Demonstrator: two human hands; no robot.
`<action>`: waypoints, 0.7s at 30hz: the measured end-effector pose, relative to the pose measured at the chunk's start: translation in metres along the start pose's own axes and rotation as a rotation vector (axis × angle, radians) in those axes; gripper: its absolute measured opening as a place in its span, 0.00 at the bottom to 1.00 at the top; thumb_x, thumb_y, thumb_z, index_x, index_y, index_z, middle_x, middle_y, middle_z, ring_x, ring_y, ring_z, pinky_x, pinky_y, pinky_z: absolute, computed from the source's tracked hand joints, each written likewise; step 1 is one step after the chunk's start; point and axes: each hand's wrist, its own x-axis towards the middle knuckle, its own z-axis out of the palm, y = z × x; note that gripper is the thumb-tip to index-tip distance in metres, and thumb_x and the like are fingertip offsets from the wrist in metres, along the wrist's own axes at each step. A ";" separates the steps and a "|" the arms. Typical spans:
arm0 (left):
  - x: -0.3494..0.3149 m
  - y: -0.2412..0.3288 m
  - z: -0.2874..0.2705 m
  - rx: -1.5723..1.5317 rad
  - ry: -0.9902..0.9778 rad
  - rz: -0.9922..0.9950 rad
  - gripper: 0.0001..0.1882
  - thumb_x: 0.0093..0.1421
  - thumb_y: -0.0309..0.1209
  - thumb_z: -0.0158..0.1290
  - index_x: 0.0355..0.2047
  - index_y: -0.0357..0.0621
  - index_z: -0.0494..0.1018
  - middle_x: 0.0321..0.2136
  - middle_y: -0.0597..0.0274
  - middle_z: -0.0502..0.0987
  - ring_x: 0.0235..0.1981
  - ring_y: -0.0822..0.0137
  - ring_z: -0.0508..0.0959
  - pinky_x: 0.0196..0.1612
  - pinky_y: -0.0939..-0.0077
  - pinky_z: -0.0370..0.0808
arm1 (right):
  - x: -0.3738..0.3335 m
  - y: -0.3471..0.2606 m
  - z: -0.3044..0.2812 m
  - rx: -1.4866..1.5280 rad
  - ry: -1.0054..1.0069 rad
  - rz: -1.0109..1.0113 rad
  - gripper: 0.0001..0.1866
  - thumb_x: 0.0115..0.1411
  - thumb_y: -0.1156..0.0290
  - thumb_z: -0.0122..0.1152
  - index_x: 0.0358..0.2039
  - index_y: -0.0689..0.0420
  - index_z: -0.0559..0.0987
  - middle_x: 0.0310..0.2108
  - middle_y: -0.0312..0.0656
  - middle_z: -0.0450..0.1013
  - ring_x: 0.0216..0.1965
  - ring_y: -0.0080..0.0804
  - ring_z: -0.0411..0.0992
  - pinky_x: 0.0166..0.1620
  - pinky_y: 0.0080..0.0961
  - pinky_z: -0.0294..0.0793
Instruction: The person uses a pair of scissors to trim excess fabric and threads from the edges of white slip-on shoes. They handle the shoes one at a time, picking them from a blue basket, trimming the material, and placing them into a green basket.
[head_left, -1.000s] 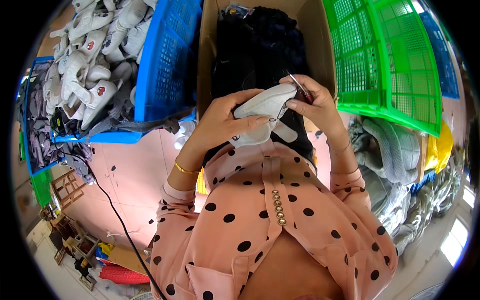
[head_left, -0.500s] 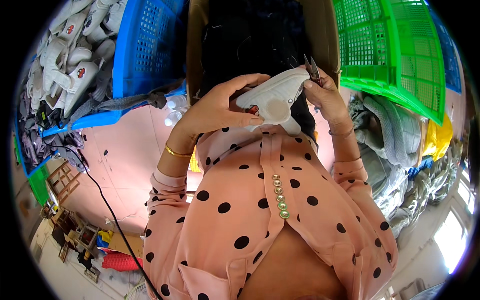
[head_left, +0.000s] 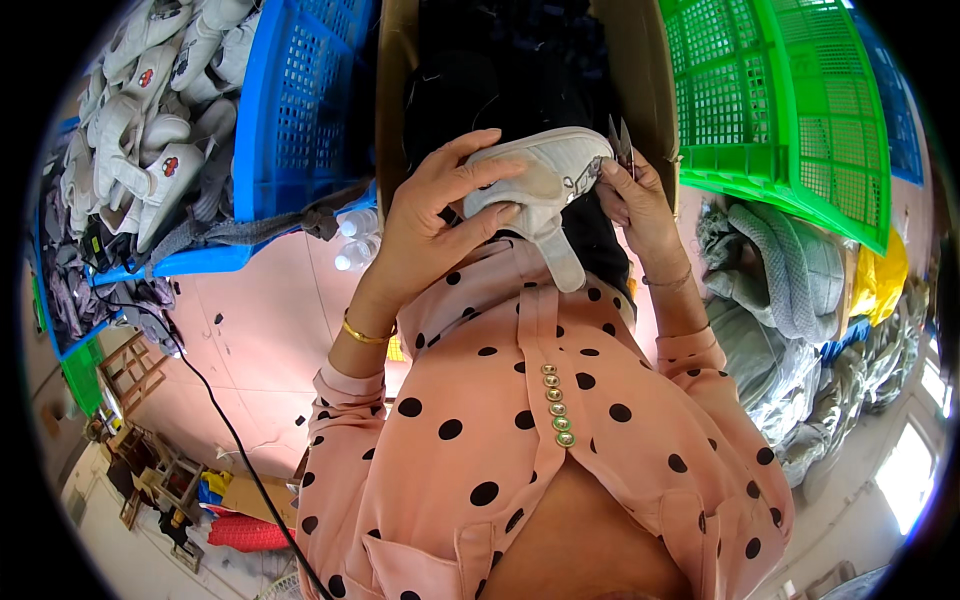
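Note:
In front of my chest, my left hand (head_left: 440, 205) grips a small white shoe upper (head_left: 545, 190), thumb on its near side and fingers over its top. A pale strap (head_left: 562, 262) hangs from the upper toward my shirt, and a dark printed pattern shows near its right end. My right hand (head_left: 645, 205) is closed round a pair of thread snips (head_left: 621, 145), blades pointing up and away from me. Its thumb and fingertips are at the right end of the upper. The snips' handles are mostly hidden in the palm.
On the left, a blue plastic crate (head_left: 300, 110) stands by a heap of white shoe uppers (head_left: 150, 130). A cardboard box (head_left: 640, 75) with dark contents lies ahead. Green crates (head_left: 735, 160) and grey fabric bundles (head_left: 770, 270) are at right. A black cable (head_left: 225, 415) runs at left.
The upper has been turned in my hands, so its strap now hangs down and its patterned right end shows. My left fingers have shifted over its top; the snips stay in my right hand.

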 end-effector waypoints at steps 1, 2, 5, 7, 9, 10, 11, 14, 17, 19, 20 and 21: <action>0.000 -0.001 0.001 0.026 0.000 -0.006 0.19 0.53 0.23 0.61 0.47 0.46 0.80 0.57 0.53 0.70 0.53 0.63 0.74 0.50 0.73 0.73 | 0.000 -0.002 0.001 -0.020 0.005 -0.007 0.12 0.65 0.71 0.59 0.48 0.55 0.76 0.19 0.22 0.63 0.14 0.09 0.52 0.16 0.10 0.47; -0.001 -0.001 0.002 0.052 0.000 -0.012 0.18 0.54 0.22 0.60 0.46 0.46 0.80 0.57 0.53 0.70 0.52 0.63 0.74 0.50 0.73 0.73 | 0.001 -0.003 0.002 -0.041 0.009 -0.015 0.11 0.65 0.71 0.59 0.48 0.55 0.76 0.19 0.22 0.62 0.14 0.08 0.51 0.16 0.10 0.47; -0.004 -0.009 0.005 0.239 0.046 0.093 0.17 0.54 0.20 0.59 0.45 0.44 0.80 0.52 0.55 0.75 0.51 0.64 0.75 0.48 0.75 0.74 | 0.000 -0.002 0.006 -0.078 0.041 -0.022 0.11 0.64 0.70 0.60 0.47 0.55 0.76 0.18 0.21 0.60 0.14 0.07 0.49 0.16 0.11 0.43; -0.004 -0.017 0.008 0.378 0.078 0.230 0.16 0.53 0.19 0.59 0.44 0.42 0.81 0.47 0.57 0.77 0.47 0.64 0.75 0.45 0.77 0.74 | -0.001 0.000 -0.001 -0.129 0.025 0.001 0.11 0.64 0.70 0.60 0.46 0.57 0.76 0.20 0.21 0.62 0.15 0.08 0.52 0.17 0.11 0.49; -0.010 -0.021 0.012 0.440 0.109 0.243 0.15 0.53 0.19 0.59 0.42 0.41 0.81 0.42 0.59 0.79 0.43 0.65 0.76 0.43 0.77 0.74 | 0.000 0.009 -0.006 -0.299 0.033 -0.098 0.12 0.64 0.69 0.61 0.45 0.59 0.77 0.21 0.23 0.66 0.16 0.11 0.57 0.19 0.13 0.56; -0.017 -0.020 0.016 0.434 0.124 0.187 0.14 0.53 0.19 0.60 0.42 0.41 0.81 0.40 0.59 0.79 0.41 0.65 0.75 0.41 0.77 0.74 | 0.002 0.020 -0.008 -0.445 0.050 -0.209 0.12 0.63 0.69 0.62 0.45 0.60 0.77 0.21 0.25 0.69 0.17 0.14 0.61 0.20 0.14 0.60; -0.021 -0.021 0.020 0.427 0.139 0.130 0.13 0.53 0.20 0.60 0.41 0.40 0.81 0.38 0.60 0.80 0.39 0.65 0.75 0.40 0.77 0.74 | 0.002 0.027 -0.010 -0.592 0.067 -0.320 0.13 0.62 0.69 0.63 0.44 0.60 0.77 0.22 0.27 0.72 0.17 0.16 0.64 0.22 0.16 0.65; -0.042 -0.034 0.034 0.383 0.196 0.052 0.10 0.56 0.21 0.59 0.39 0.39 0.81 0.36 0.60 0.79 0.35 0.67 0.74 0.37 0.76 0.73 | -0.018 0.011 0.007 -1.100 0.232 -0.260 0.15 0.59 0.68 0.66 0.44 0.60 0.78 0.26 0.37 0.77 0.23 0.23 0.73 0.29 0.21 0.73; -0.051 -0.032 0.042 0.356 0.208 -0.007 0.07 0.57 0.23 0.59 0.37 0.38 0.81 0.34 0.60 0.80 0.34 0.66 0.74 0.36 0.77 0.73 | -0.034 0.009 0.029 -1.021 0.050 -0.303 0.16 0.57 0.68 0.67 0.45 0.58 0.78 0.28 0.45 0.78 0.25 0.28 0.76 0.30 0.22 0.74; -0.055 -0.033 0.045 0.323 0.210 -0.031 0.07 0.57 0.23 0.59 0.37 0.38 0.81 0.33 0.60 0.80 0.33 0.66 0.75 0.36 0.77 0.73 | -0.041 0.007 0.046 -1.005 -0.113 -0.275 0.15 0.57 0.69 0.66 0.43 0.60 0.79 0.28 0.46 0.77 0.26 0.33 0.77 0.32 0.23 0.75; -0.057 -0.033 0.047 0.308 0.209 -0.045 0.07 0.57 0.24 0.59 0.37 0.38 0.81 0.33 0.60 0.80 0.33 0.66 0.75 0.36 0.77 0.73 | -0.040 0.011 0.048 -0.976 -0.135 -0.246 0.15 0.56 0.69 0.66 0.43 0.61 0.79 0.28 0.47 0.77 0.27 0.34 0.77 0.32 0.24 0.75; -0.059 -0.033 0.048 0.294 0.210 -0.059 0.07 0.57 0.24 0.59 0.37 0.38 0.81 0.33 0.60 0.80 0.33 0.66 0.75 0.36 0.76 0.73 | -0.037 0.016 0.048 -0.946 -0.158 -0.219 0.14 0.56 0.69 0.66 0.42 0.62 0.79 0.28 0.47 0.77 0.27 0.35 0.77 0.33 0.24 0.75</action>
